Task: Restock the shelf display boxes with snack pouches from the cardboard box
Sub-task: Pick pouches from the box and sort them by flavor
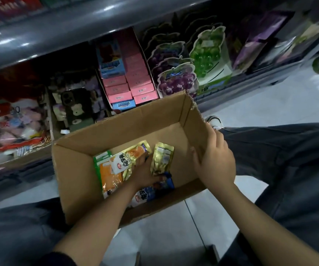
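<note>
The left hand (145,172) is down inside the cardboard box (82,169), fingers curled among the snack pouches; its thumb side pinches the bottom edge of a gold pouch (162,158), which stands tilted just right of the knuckles. Whether the fingers also clamp the yellow-and-white pouch (128,158) that lies just beyond the fingertips, I cannot tell: the fingertips are hidden under it. Left of that hand an orange pouch with a green edge (108,175) lies flat on the box floor, and under the wrist a blue-and-white pouch (145,195) shows, with a darker blue one (168,181) just right of the wrist.

The right hand (215,160) holds the right wall of the box, fingers straight and close together on the outer face, thumb spread apart on the inner side, so the wall's rim sits between them.

Beyond both hands, past the far wall of the box, the low shelf carries display boxes: pink cartons (133,81) straight ahead, grape-shaped purple packs (176,81) and a green one (206,58) to the right, a dark phone-case pack (76,106) and a red-and-white bag (10,120) to the left. Grey trouser legs (281,162) flank the box on the pale tiled floor (266,98)
</note>
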`<action>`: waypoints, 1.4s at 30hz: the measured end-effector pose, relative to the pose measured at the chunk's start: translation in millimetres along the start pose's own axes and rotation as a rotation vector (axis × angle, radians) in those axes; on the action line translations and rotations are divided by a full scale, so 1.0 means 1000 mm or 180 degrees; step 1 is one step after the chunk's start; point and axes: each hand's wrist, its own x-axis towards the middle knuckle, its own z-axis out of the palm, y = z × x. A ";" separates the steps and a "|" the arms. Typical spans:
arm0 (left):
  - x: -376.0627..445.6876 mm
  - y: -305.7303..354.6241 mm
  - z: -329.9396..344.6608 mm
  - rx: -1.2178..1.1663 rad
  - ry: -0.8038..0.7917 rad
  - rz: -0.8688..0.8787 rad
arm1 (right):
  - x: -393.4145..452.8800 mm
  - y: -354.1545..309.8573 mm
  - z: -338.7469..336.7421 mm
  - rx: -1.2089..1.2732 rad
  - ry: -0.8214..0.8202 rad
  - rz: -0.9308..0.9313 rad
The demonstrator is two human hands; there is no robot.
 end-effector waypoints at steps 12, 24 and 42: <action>0.008 0.003 -0.001 -0.0905 0.0432 -0.0371 | -0.001 0.000 0.001 -0.0095 0.0029 0.0058; -0.010 0.033 -0.043 -0.2277 0.0531 -0.0574 | 0.000 0.001 0.003 0.0018 0.0046 -0.0017; -0.166 0.089 -0.161 -0.2940 -0.0257 0.0207 | -0.001 -0.082 -0.069 0.4507 -0.1607 0.0610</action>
